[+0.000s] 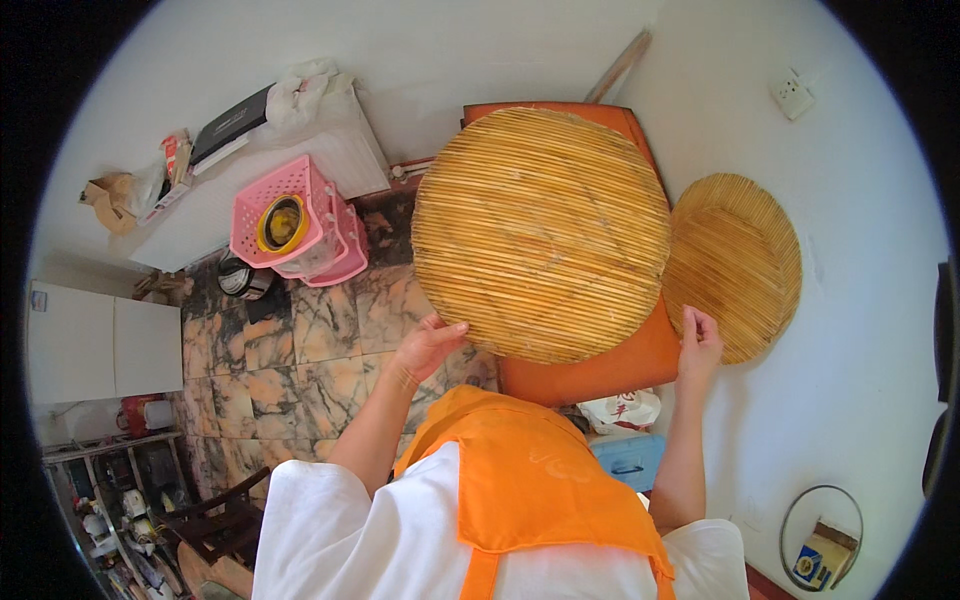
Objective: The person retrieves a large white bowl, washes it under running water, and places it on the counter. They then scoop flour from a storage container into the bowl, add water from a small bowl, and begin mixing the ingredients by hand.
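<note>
A large round mat of straw-coloured stalks (pixel 540 232) is in front of me, above an orange-brown tabletop (pixel 600 375). My left hand (pixel 431 349) grips its near left edge, thumb on top. My right hand (pixel 699 345) is just off the mat's right edge, thumb and fingers closed together, with nothing visible between them. Behind that hand, a second round stalk mat (pixel 739 262) leans against the white wall. The right fingertips overlap this second mat in the view; whether they touch it is unclear.
Stacked pink plastic baskets (pixel 300 217) at left hold a yellow-rimmed bowl (pixel 283 223). A rice cooker (pixel 246 279) sits beside them on the marbled tile floor (pixel 322 390). Under the table are a blue plastic box (pixel 630 461) and a white bag (pixel 621 411). A wooden chair (pixel 217 517) stands lower left.
</note>
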A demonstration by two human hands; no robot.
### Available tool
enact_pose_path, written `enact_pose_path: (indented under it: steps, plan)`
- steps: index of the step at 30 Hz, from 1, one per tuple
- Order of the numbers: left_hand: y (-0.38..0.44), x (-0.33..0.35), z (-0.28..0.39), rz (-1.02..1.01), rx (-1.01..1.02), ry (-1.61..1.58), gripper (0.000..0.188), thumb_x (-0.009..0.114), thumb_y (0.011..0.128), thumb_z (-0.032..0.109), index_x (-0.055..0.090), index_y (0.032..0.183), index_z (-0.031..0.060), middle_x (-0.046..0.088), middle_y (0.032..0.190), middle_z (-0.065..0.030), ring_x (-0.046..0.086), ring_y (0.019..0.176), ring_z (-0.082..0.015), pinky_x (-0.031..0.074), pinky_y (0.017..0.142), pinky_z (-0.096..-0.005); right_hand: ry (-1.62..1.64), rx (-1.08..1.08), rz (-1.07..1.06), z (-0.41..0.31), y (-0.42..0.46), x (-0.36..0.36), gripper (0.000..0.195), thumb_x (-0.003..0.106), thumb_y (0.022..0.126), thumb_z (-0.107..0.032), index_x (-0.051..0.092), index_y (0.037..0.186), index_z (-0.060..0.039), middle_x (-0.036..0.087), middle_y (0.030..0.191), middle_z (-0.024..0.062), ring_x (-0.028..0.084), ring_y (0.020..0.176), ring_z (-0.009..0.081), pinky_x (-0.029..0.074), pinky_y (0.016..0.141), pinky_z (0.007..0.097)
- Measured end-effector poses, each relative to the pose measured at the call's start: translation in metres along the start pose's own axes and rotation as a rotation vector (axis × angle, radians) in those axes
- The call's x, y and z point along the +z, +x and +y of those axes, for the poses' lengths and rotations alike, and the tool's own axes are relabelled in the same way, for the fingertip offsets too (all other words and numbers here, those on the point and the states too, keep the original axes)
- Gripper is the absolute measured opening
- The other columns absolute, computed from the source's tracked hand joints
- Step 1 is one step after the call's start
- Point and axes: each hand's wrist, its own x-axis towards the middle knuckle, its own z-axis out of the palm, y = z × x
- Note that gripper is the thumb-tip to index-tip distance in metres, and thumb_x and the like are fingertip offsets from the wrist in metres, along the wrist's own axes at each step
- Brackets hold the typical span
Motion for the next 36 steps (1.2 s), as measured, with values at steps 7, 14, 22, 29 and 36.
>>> enact_pose_path:
  steps: [7, 14, 22, 29, 36]
  plan:
    - [0.015, -0.003, 0.024, -0.063, -0.048, 0.024, 0.040, 0.065, 0.094, 0.010, 0.057, 0.133, 0.0058, 0.064, 0.129, -0.0078, 0.059, 0.119, -0.0231, 0.043, 0.104, -0.0449, 0.497, 0.287, -0.177, -0.038, -0.025, 0.026, 0.028, 0.072, 0.093, -0.025, 0.070, 0.114, -0.0050, 0.069, 0.102, -0.0019, 0.058, 0.091, 0.0064, 0.041, 0.073, 0.0213]
    - [0.039, -0.001, 0.051, -0.155, -0.149, 0.032, 0.036, 0.066, 0.095, 0.011, 0.060, 0.130, 0.0067, 0.064, 0.129, -0.0060, 0.058, 0.121, -0.0215, 0.042, 0.106, -0.0413, 0.755, 0.363, -0.140, -0.070, -0.040, 0.029, 0.017, 0.070, 0.095, -0.015, 0.068, 0.109, -0.0045, 0.070, 0.099, 0.0012, 0.063, 0.092, 0.0116, 0.048, 0.087, 0.0283]
    - [0.065, -0.005, 0.073, -0.291, -0.254, -0.009, 0.036, 0.066, 0.095, 0.009, 0.059, 0.130, 0.0058, 0.063, 0.131, -0.0076, 0.057, 0.122, -0.0218, 0.042, 0.106, -0.0401, 0.769, 0.351, 0.016, -0.101, -0.066, 0.024, 0.017, 0.072, 0.093, -0.015, 0.070, 0.106, -0.0043, 0.071, 0.101, 0.0017, 0.063, 0.093, 0.0101, 0.046, 0.084, 0.0251]
    - [0.080, -0.011, 0.080, -0.361, -0.313, -0.021, 0.039, 0.066, 0.093, 0.007, 0.060, 0.132, 0.0072, 0.063, 0.132, -0.0041, 0.056, 0.124, -0.0213, 0.040, 0.108, -0.0410, 0.746, 0.359, 0.076, -0.108, -0.079, 0.023, 0.018, 0.072, 0.093, -0.015, 0.070, 0.107, -0.0046, 0.071, 0.101, 0.0019, 0.063, 0.092, 0.0097, 0.046, 0.084, 0.0256]
    - [0.089, -0.013, 0.077, -0.450, -0.329, -0.093, 0.042, 0.067, 0.093, 0.006, 0.059, 0.135, 0.0077, 0.062, 0.135, -0.0039, 0.053, 0.129, -0.0209, 0.035, 0.113, -0.0402, 0.716, 0.329, 0.103, -0.117, -0.085, 0.023, 0.015, 0.072, 0.092, -0.013, 0.070, 0.104, -0.0040, 0.071, 0.097, 0.0012, 0.062, 0.089, 0.0096, 0.046, 0.082, 0.0256]
